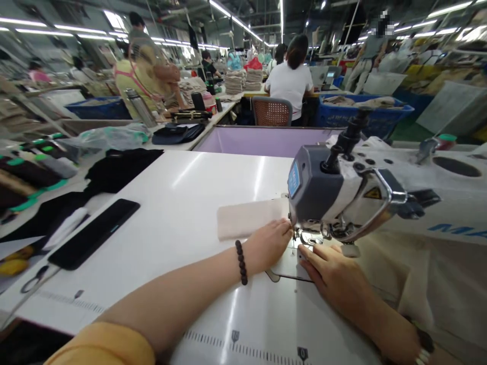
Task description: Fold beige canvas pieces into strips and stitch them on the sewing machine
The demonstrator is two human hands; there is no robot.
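A sewing machine (317, 182) with a grey head stands over the right side of the white table. Flat on the table, a strip of pale beige fabric (247, 219) runs to the needle area. My left hand (268, 246) lies low over the fabric's near edge, its fingers stretched toward the needle and partly hidden by the machine head. My right hand (337, 271) rests in front of the presser foot (310, 238), fingers extended, tips at the metal needle plate (291, 263). Nothing shows in its grip.
On the left lie a black phone (95, 233), black cloth (117, 170) and thread spools (45, 157). Ruler marks (243, 350) line the table's front edge. Beige cloth (429, 279) hangs at the right. Behind are a lilac bin (262, 141), blue crates (365, 114) and several people working.
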